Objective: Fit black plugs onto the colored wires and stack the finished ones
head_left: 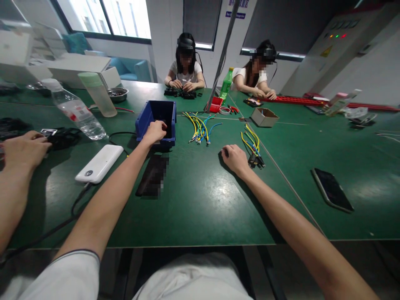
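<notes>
My left hand (154, 131) reaches over the front rim of a blue plastic bin (155, 113), fingers curled down into it; what they hold is hidden. My right hand (236, 159) rests on the green table (200, 200), fingers curled, just left of a small bundle of yellow, blue and green wires (252, 146) with black connectors. A larger bundle of coloured wires (199, 127) lies right of the bin.
A white power bank (99, 163) with a cable, a dark flat object (153, 176) and a water bottle (76, 110) lie to the left. Another person's hand (23, 149) is at far left. A phone (331, 189) lies to the right. Two people work at the far side.
</notes>
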### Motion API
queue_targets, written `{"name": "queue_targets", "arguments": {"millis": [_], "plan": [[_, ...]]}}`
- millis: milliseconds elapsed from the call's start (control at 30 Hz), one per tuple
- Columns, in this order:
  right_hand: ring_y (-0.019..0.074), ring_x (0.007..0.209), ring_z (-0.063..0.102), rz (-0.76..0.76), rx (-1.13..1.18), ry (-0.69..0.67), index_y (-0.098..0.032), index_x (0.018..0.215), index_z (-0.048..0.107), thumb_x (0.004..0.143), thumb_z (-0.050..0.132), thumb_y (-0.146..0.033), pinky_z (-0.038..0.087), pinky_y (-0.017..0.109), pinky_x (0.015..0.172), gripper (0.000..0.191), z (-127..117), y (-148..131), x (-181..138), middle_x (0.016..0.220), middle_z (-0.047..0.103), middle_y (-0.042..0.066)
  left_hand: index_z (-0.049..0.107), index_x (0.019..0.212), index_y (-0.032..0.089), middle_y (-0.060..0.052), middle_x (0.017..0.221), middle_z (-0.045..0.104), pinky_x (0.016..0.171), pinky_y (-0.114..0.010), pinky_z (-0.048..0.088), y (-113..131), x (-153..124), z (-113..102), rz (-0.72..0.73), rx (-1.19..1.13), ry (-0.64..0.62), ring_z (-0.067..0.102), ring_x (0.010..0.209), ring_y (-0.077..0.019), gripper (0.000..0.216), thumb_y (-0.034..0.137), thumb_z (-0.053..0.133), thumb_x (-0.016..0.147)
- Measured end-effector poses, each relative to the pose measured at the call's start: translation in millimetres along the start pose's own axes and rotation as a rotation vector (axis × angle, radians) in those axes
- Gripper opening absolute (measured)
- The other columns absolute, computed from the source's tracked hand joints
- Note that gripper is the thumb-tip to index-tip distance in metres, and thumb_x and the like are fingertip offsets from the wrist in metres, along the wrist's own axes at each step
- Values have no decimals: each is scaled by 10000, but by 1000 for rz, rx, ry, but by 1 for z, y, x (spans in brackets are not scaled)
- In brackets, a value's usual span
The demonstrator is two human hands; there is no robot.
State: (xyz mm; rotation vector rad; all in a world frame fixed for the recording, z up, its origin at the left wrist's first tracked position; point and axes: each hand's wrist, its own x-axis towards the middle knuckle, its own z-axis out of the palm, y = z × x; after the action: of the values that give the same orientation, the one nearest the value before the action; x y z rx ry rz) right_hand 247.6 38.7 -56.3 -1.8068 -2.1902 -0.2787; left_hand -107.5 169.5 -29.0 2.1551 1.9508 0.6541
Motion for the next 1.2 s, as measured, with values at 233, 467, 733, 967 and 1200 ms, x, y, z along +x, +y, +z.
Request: {"name": "queue_targets", "arguments": {"millis": [233, 467, 733, 967, 1200], "plan": [[247, 890, 622, 11, -41, -13, -190, 961, 631, 983, 298, -409, 389, 303, 689, 399, 4, -32, 29, 938, 701, 126, 725, 1037, 160, -91, 1030, 725, 878, -283, 513, 0, -1, -2, 14, -14, 6, 666, 981, -247, 437, 88, 612, 621], [312, 900, 660, 248, 13, -129, -166, 1065, 592, 866, 318, -729, 439, 357, 739, 657, 18, -58, 72, 955, 697, 160, 727, 920, 152, -90, 986, 727, 849, -276, 513, 3, -2, -4, 7, -2, 16, 667, 959, -239, 332, 55, 602, 629], [305, 922, 654, 277, 157, -172, -189, 975, 619, 813, 449, -737, 450, 359, 747, 596, 27, -41, 83, 954, 694, 147, 661, 1024, 129, -62, 873, 727, 735, -234, 514, 5, -3, -4, 14, -58, 18, 686, 816, -186, 390, 42, 590, 651], [178, 752, 637, 313, 475, -383, -172, 805, 661, 729, 703, -427, 443, 262, 684, 269, 19, -10, 101, 793, 703, 70, 705, 920, 133, -71, 866, 732, 747, -250, 507, 9, -6, -6, 21, -21, 65, 687, 814, -201, 277, 76, 592, 673], [212, 696, 645, 466, 520, -364, -116, 743, 683, 730, 611, -256, 453, 275, 656, 158, 13, 7, 96, 701, 681, 125, 731, 950, 131, -93, 927, 741, 821, -282, 512, 11, -7, -8, 44, 35, 65, 690, 880, -232, 273, 133, 598, 712]]}}
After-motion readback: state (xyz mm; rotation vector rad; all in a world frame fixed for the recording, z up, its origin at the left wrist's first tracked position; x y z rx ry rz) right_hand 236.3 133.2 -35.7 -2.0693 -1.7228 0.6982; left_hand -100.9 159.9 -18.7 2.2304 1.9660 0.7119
